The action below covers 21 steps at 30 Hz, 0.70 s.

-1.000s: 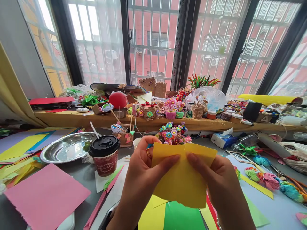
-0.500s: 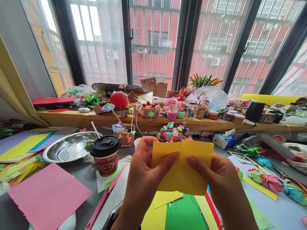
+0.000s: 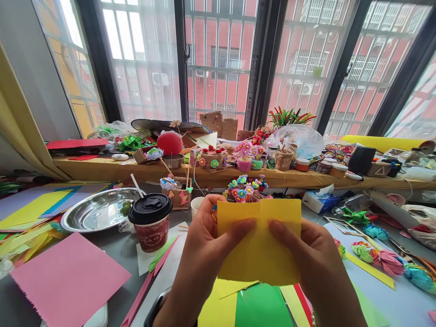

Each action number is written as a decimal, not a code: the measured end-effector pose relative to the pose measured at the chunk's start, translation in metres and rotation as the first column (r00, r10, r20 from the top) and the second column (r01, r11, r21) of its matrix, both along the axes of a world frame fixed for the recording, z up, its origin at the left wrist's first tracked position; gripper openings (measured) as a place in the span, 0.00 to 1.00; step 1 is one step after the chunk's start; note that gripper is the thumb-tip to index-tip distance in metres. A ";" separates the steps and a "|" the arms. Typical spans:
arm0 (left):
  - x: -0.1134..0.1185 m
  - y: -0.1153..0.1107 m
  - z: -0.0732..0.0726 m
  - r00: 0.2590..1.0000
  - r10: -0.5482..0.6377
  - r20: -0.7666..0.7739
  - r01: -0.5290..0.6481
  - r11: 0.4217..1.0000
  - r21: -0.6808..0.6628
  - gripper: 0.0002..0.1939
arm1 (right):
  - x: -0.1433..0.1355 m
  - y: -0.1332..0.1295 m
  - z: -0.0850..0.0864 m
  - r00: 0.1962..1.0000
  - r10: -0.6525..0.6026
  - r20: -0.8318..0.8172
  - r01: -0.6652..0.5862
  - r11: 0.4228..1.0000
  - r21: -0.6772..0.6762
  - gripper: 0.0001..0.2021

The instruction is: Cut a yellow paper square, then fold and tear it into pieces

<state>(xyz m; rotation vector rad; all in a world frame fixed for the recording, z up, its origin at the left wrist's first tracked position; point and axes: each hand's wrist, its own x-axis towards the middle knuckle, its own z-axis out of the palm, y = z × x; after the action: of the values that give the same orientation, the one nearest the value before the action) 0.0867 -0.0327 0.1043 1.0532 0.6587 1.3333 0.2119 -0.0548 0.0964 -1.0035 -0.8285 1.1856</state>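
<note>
A piece of yellow paper [image 3: 260, 254] is held up above the desk, its near face toward me, with a short slit or crease line at the middle of its top edge. My left hand [image 3: 218, 245] grips its left part, thumb flat across the front and fingers behind; a ring shows on one finger. On the right part, my right hand [image 3: 303, 250] pinches in the same way, thumb pointing inward. The fingers behind the paper are hidden. Below lie a green sheet [image 3: 260, 306] and yellow sheets [image 3: 218, 309].
Left of my hands stand a lidded paper cup [image 3: 150, 222] and a metal tray [image 3: 91, 211]. Pink paper [image 3: 70, 277] lies at the front left. Crumpled paper flowers [image 3: 388, 261] lie on the right. Small flower crafts [image 3: 243, 188] stand behind my hands, below the crowded windowsill [image 3: 146, 172].
The yellow paper has tipped slightly, its lower edge now sitting a little lower in view. Both hands keep their hold, and the thumbs have barely shifted.
</note>
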 end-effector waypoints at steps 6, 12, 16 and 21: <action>-0.012 0.006 0.000 0.977 -0.056 -0.205 0.058 0.998 0.004 0.07 | 0.002 -0.008 0.002 0.990 -0.003 0.139 0.001 1.000 0.012 0.12; -0.012 0.006 -0.001 0.960 -0.041 -0.275 0.038 0.999 -0.016 0.04 | 0.003 -0.008 0.002 0.989 0.003 0.151 0.001 1.000 -0.021 0.13; -0.010 0.004 0.000 0.965 0.015 -0.262 -0.016 1.000 -0.001 0.04 | 0.002 -0.005 0.002 0.994 0.032 0.107 -0.027 0.999 -0.043 0.11; -0.010 0.003 0.000 0.956 0.067 -0.285 -0.058 0.997 0.041 0.05 | 0.000 -0.003 0.001 0.998 0.028 0.057 -0.027 0.999 -0.031 0.10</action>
<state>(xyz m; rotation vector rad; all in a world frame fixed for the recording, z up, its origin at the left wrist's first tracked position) 0.0764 -0.0295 0.1039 1.2742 0.8948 1.2597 0.2123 -0.0575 0.0975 -1.0581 -0.8737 1.2009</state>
